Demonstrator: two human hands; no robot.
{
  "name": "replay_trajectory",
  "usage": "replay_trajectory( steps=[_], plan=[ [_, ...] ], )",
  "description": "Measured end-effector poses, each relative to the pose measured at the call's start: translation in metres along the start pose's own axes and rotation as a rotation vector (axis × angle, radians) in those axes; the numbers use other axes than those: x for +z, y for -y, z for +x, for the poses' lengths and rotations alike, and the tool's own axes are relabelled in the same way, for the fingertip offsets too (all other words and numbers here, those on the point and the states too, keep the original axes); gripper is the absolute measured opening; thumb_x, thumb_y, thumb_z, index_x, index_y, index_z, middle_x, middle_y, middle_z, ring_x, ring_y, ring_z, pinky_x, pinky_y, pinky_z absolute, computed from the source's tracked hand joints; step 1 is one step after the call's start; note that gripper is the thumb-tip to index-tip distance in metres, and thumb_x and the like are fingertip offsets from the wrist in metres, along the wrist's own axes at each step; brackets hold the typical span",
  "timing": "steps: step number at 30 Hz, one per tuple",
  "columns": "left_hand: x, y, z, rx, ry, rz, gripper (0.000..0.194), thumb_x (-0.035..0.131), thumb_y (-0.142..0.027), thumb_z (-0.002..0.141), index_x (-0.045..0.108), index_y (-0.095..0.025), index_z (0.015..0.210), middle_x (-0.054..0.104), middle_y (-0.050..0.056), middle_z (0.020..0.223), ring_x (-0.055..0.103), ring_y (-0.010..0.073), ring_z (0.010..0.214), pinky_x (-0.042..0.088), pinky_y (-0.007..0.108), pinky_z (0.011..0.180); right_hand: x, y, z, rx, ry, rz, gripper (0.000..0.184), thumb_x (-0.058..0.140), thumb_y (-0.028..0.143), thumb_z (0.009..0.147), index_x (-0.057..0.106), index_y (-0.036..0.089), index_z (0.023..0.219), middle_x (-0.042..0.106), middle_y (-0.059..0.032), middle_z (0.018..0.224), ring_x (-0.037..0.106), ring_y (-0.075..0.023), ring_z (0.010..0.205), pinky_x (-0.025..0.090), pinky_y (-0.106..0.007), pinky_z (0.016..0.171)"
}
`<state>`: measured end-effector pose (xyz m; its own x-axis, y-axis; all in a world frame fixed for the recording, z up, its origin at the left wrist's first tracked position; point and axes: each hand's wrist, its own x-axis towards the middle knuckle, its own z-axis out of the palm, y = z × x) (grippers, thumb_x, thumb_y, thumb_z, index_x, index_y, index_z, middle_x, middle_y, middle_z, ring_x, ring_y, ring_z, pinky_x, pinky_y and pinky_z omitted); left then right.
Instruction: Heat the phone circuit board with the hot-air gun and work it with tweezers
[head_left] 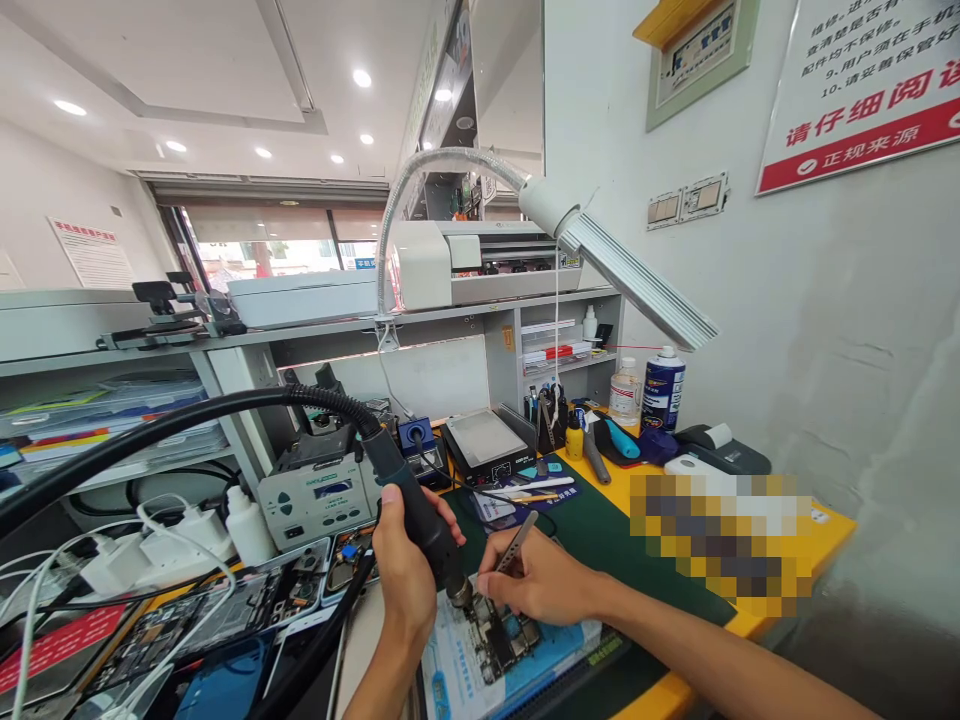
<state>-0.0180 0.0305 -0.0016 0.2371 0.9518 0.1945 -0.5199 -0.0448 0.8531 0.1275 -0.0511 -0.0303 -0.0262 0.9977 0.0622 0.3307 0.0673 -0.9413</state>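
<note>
My left hand (409, 565) is wrapped round the handle of a black hot air gun (427, 520), its metal nozzle pointing down at a circuit board (499, 640). The board lies on a blue and white pad (457, 660). In my right hand (536, 575) a pair of metal tweezers (517, 543) is pinched, slanting down to the board close beside the nozzle. The tweezer tips are hidden behind my fingers, so I cannot tell whether they grip anything. A thick black hose (225, 405) runs from the gun off to the left.
Opened phones (300, 580) and white cables (172, 530) crowd the left side. Behind stand a grey hot air station (322, 500) and a black-framed hot plate (487, 445). A lamp (637, 275) hangs overhead. Bottles and a spray can (664, 390) stand at the back right of the green mat (622, 545).
</note>
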Motion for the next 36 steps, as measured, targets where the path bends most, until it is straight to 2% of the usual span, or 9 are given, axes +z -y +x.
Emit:
replay_trajectory(
  steps=[18,31,36],
  plan=[
    [-0.003,0.002,0.001,0.009,0.015,-0.009,0.07,0.061,-0.088,0.078,0.062,-0.018,0.076,0.065,0.003,0.061,0.06,0.0166,0.048,0.054,0.03,0.047,0.0,-0.01,0.002,-0.008,-0.013,-0.001,0.027,0.08,0.041,0.086,0.067,0.017,0.083,0.062,0.0014,0.064,0.055,-0.012,0.057,0.041,-0.023,0.052],
    [-0.001,0.0,-0.001,-0.003,0.005,-0.018,0.072,0.062,-0.089,0.076,0.062,-0.017,0.075,0.064,0.003,0.061,0.059,0.0155,0.048,0.054,0.028,0.047,-0.001,-0.012,0.003,-0.02,-0.001,-0.02,0.021,0.079,0.035,0.087,0.067,0.018,0.085,0.059,0.0028,0.064,0.052,-0.0124,0.056,0.039,-0.024,0.052],
    [-0.002,0.001,0.0,0.003,0.01,-0.011,0.07,0.06,-0.087,0.08,0.061,-0.018,0.075,0.063,0.003,0.061,0.058,0.0153,0.049,0.054,0.028,0.047,-0.001,-0.009,0.002,0.0,0.001,-0.036,0.018,0.077,0.032,0.088,0.067,0.018,0.084,0.059,0.0027,0.063,0.051,-0.0124,0.056,0.038,-0.024,0.052]
  ],
)
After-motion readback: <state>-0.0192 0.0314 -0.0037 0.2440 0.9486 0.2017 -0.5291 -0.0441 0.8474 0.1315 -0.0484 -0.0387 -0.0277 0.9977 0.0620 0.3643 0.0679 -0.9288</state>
